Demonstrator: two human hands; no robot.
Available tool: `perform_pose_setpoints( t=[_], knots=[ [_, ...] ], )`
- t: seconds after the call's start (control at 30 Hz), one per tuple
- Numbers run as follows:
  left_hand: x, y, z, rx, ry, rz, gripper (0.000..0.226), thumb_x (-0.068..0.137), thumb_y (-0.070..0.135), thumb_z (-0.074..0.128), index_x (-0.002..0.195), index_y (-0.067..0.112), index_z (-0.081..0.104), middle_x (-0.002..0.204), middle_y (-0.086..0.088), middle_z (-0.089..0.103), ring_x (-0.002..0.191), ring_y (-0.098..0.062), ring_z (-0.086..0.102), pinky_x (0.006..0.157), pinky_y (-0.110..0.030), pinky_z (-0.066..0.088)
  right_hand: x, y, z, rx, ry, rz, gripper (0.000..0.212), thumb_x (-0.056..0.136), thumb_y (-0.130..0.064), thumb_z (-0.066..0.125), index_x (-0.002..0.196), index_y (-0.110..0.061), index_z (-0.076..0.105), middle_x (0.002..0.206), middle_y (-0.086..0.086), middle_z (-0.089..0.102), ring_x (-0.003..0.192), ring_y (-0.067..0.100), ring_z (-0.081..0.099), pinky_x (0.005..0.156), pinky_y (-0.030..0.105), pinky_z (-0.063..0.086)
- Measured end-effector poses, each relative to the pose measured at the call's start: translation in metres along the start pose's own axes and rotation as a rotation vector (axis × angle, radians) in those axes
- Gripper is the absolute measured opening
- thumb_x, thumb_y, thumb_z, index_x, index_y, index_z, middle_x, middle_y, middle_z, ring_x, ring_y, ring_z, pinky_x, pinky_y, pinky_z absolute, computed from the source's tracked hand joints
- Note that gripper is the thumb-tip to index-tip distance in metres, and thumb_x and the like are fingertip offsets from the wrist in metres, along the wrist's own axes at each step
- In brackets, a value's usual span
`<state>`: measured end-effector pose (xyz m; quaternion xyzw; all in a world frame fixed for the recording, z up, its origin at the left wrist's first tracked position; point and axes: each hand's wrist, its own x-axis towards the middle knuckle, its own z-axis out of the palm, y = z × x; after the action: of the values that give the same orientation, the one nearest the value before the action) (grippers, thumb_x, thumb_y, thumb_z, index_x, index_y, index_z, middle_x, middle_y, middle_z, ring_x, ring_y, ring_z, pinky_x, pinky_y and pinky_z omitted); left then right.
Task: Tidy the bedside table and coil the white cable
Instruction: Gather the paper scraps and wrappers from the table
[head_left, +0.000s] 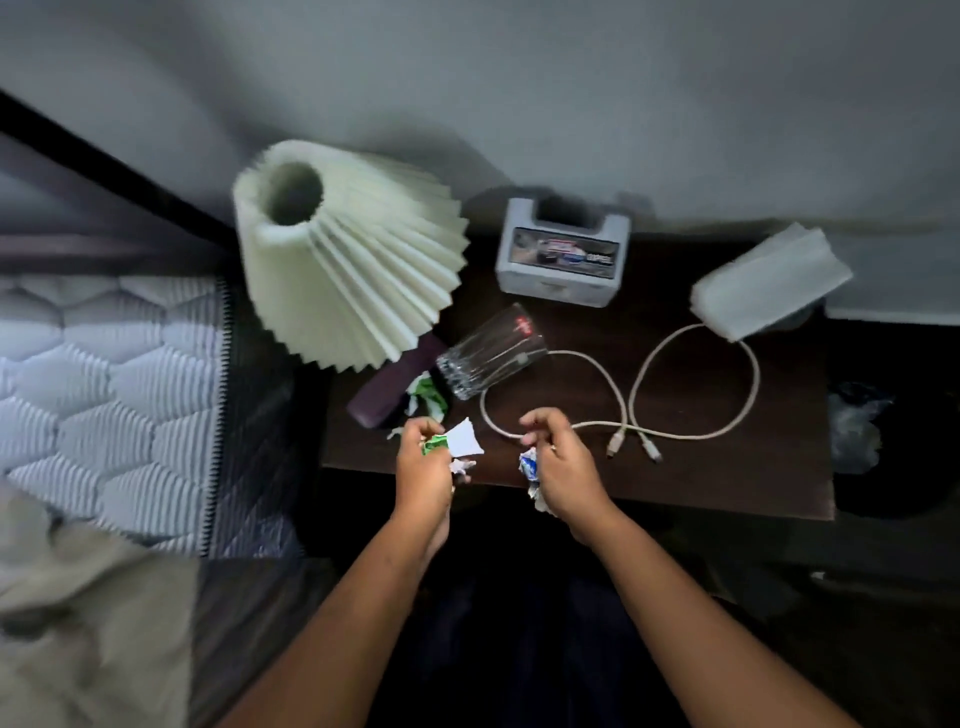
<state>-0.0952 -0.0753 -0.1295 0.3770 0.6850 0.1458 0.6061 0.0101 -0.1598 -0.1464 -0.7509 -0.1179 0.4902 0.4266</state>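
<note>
A pleated paper lampshade (345, 254) stands at the left of the dark wooden bedside table (727, 467). A clear drinking glass (491, 352) lies right of it, before a grey plastic box (563, 254). A looped white cable (691, 384) lies right of the glass.

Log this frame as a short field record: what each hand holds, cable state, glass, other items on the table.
left hand: closed on green and white paper scraps
right hand: closed on crumpled blue-white wrapper
white cable: uncoiled, looped loosely on bedside table, both plugs near front
glass: on its side, beside the lamp
lamp: pleated shade, tilted
grey box: at back
folded tissues: back right corner
remaining scraps: by the glass
</note>
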Motion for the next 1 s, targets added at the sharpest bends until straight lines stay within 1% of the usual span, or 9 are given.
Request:
perform_pose_setpoints(
  t=[0.17, 0.23, 0.37, 0.43, 0.5, 0.57, 0.7, 0.83, 1.0],
  knots=[
    [0.017, -0.003, -0.061, -0.069, 0.042, -0.105, 0.041, 0.078, -0.011, 0.030, 0.060, 0.020, 0.051, 0.083, -0.009, 0.060, 0.054, -0.015, 0.049, 0.042, -0.018, 0.037, 0.006, -0.018, 0.050, -0.479, -0.211, -0.206, 0.068, 0.069, 0.012, 0.037, 0.124, -0.028, 0.050, 0.119, 0.003, 0.047, 0.101, 0.024, 0.055, 0.089, 0.031, 0.044],
    [0.025, -0.005, -0.078, -0.097, 0.085, -0.165, 0.037, 0.078, -0.008, 0.033, 0.056, 0.016, 0.050, 0.072, -0.010, 0.057, 0.052, -0.018, 0.045, 0.048, -0.024, 0.036, 0.012, -0.026, 0.068, -0.686, -0.280, -0.264, 0.071, 0.073, 0.007, 0.044, 0.129, -0.036, 0.042, 0.134, 0.000, 0.037, 0.100, 0.030, 0.058, 0.085, 0.042, 0.050],
    [0.041, -0.008, -0.092, -0.043, 0.095, -0.305, 0.042, 0.078, -0.006, 0.033, 0.049, 0.019, 0.051, 0.039, 0.000, 0.052, 0.044, -0.020, 0.046, 0.051, -0.026, 0.036, 0.031, -0.033, 0.097, -1.033, -0.336, -0.280, 0.066, 0.083, -0.005, 0.050, 0.135, -0.041, 0.032, 0.148, 0.008, 0.021, 0.101, 0.039, 0.061, 0.080, 0.042, 0.048],
    [0.042, -0.004, -0.102, 0.233, 0.200, -0.352, 0.048, 0.080, -0.003, 0.030, 0.043, 0.020, 0.053, 0.034, 0.005, 0.050, 0.041, -0.014, 0.051, 0.045, -0.022, 0.040, 0.037, -0.032, 0.104, -1.150, -0.345, -0.242, 0.064, 0.085, -0.006, 0.050, 0.138, -0.037, 0.030, 0.151, 0.011, 0.016, 0.105, 0.039, 0.060, 0.082, 0.042, 0.048],
    [0.059, -0.009, -0.093, 0.311, 0.039, -0.074, 0.037, 0.082, 0.001, 0.037, 0.053, 0.021, 0.051, 0.052, 0.001, 0.053, 0.051, -0.016, 0.053, 0.050, -0.025, 0.040, 0.041, -0.031, 0.109, -1.228, -0.314, -0.235, 0.063, 0.085, -0.005, 0.051, 0.140, -0.028, 0.029, 0.152, 0.010, 0.015, 0.105, 0.040, 0.059, 0.081, 0.043, 0.048],
    [0.061, -0.010, -0.092, 0.468, -0.234, 0.186, 0.025, 0.085, 0.004, 0.041, 0.071, 0.019, 0.055, 0.070, -0.007, 0.058, 0.071, -0.026, 0.055, 0.065, -0.034, 0.041, 0.043, -0.031, 0.109, -1.218, -0.271, -0.248, 0.058, 0.084, -0.003, 0.051, 0.137, -0.018, 0.033, 0.147, 0.008, 0.024, 0.104, 0.040, 0.060, 0.078, 0.043, 0.048],
    [0.069, -0.010, -0.089, 0.939, -0.381, 0.453, 0.024, 0.088, 0.011, 0.042, 0.111, 0.011, 0.049, 0.111, -0.018, 0.057, 0.103, -0.035, 0.055, 0.086, -0.040, 0.043, 0.042, -0.033, 0.100, -1.092, -0.237, -0.277, 0.031, 0.088, -0.011, 0.053, 0.119, -0.012, 0.053, 0.127, 0.009, 0.047, 0.102, 0.035, 0.060, 0.081, 0.042, 0.047],
    [0.074, -0.020, -0.090, 1.172, -0.363, 0.549, 0.050, 0.089, 0.016, 0.044, 0.135, 0.022, 0.027, 0.113, -0.020, 0.055, 0.098, -0.042, 0.057, 0.080, -0.049, 0.049, 0.035, -0.034, 0.089, -0.911, -0.109, -0.313, 0.017, 0.084, -0.027, 0.066, 0.083, -0.015, 0.054, 0.097, 0.007, 0.059, 0.088, 0.028, 0.059, 0.075, 0.036, 0.045],
    [0.078, -0.025, -0.078, 1.461, -0.320, 0.599, 0.054, 0.091, 0.024, 0.047, 0.138, 0.025, 0.023, 0.113, -0.014, 0.057, 0.098, -0.036, 0.059, 0.075, -0.045, 0.050, 0.023, -0.027, 0.083, -0.732, -0.091, -0.223, 0.021, 0.085, -0.029, 0.063, 0.088, -0.025, 0.042, 0.084, 0.003, 0.063, 0.072, 0.025, 0.062, 0.066, 0.037, 0.051]
  ],
)
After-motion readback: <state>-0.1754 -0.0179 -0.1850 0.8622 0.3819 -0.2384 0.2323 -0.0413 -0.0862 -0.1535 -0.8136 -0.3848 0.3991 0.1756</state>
